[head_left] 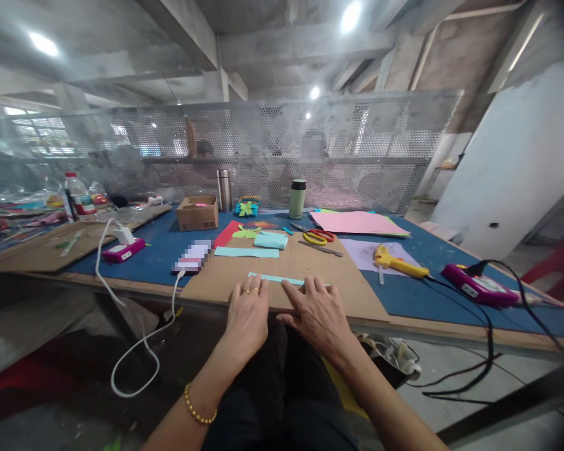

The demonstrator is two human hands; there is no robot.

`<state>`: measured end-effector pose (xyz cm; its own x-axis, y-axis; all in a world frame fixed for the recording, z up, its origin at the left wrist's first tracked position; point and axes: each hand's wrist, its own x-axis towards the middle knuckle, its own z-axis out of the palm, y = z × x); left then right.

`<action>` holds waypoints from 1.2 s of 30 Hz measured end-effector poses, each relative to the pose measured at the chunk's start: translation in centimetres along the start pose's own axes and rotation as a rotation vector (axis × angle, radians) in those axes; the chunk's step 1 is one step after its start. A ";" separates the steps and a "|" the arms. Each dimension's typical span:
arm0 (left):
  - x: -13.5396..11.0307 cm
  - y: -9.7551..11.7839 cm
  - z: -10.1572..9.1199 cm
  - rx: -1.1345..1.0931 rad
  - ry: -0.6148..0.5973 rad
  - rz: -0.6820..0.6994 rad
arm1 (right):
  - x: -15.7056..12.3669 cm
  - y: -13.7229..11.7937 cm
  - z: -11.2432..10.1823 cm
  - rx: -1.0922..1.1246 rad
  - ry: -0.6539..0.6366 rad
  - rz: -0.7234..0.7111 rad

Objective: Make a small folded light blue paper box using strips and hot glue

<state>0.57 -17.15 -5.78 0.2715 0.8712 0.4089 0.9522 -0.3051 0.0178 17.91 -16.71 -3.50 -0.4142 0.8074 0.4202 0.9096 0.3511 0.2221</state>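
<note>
A narrow light-blue paper strip (276,279) lies on a brown cardboard sheet (310,263) at the near edge of the table. My left hand (247,312) rests flat at the cardboard's edge, fingertips touching the strip's left end. My right hand (317,310) lies flat beside it, fingers spread and pressing on the strip's right part. Neither hand holds anything. Further back on the cardboard lie a longer light-blue strip (247,252) and a folded light-blue piece (271,240).
Scissors with red and yellow handles (316,235), a yellow glue gun (397,261) and pink paper sheets (357,222) lie to the right. A magenta device (479,285) with black cable sits far right. A cardboard box (197,213), two flasks and a white charger cable stand left and behind.
</note>
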 end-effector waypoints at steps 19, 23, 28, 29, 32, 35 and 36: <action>-0.2 -1.7 -0.7 -0.003 -0.006 0.071 | 0.0 0.0 0.0 0.006 0.000 0.009; 0.1 -2.5 -1.2 0.020 -0.057 0.067 | -0.1 0.0 0.1 0.016 0.008 0.011; 1.0 -2.4 -2.6 0.037 -0.136 0.120 | 0.0 0.1 0.1 0.001 0.009 0.006; 1.2 -2.1 -2.8 0.035 -0.143 0.127 | 0.1 0.1 0.1 -0.006 0.003 0.006; 1.8 -0.9 -2.9 0.066 -0.130 0.108 | 0.3 0.1 -0.1 -0.016 -0.020 0.008; 1.9 0.0 -2.5 0.123 -0.103 0.073 | 0.5 0.1 -0.3 0.001 -0.026 0.005; 1.9 0.2 -2.3 0.136 -0.099 0.065 | 0.5 0.1 -0.3 0.009 -0.022 0.004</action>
<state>0.95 -16.48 -2.91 0.3394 0.8868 0.3137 0.9405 -0.3132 -0.1320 17.84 -16.43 -2.98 -0.4098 0.8190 0.4015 0.9116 0.3520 0.2124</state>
